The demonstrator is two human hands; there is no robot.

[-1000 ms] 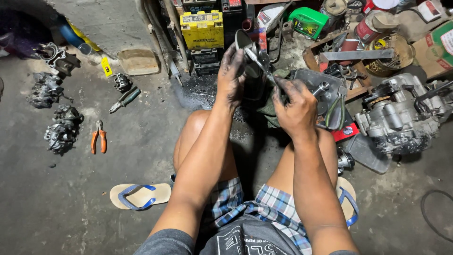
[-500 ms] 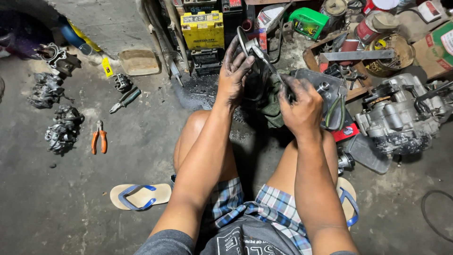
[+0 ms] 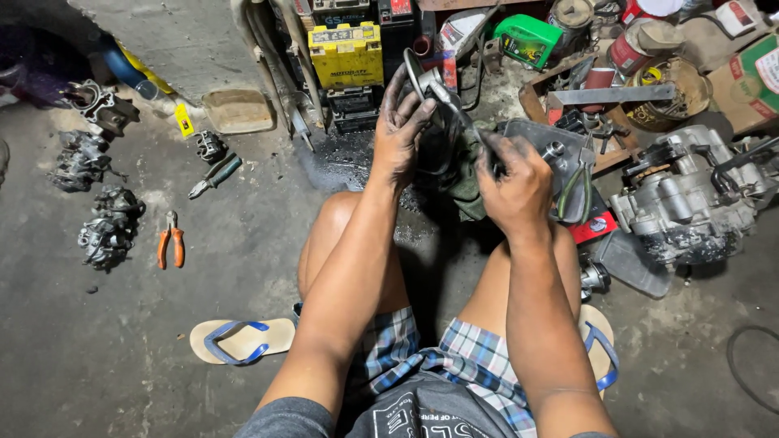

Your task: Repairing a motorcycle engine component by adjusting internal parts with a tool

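Note:
I sit on a concrete floor with both greasy hands raised in front of my knees. My left hand grips a round metal engine part and holds it tilted up. My right hand is closed on a thin metal tool whose tip reaches into that part. A dark rag hangs below, between the hands. Directly behind my right hand lies a grey metal tray with green-handled pliers.
An engine block sits at the right. A yellow battery and a green can stand ahead. Orange pliers, a screwdriver and carburettor parts lie at the left. A flip-flop rests near my left thigh.
My left hand has turned the round part upward so its rim shows above my fingers. My right hand shifted slightly right with the tool.

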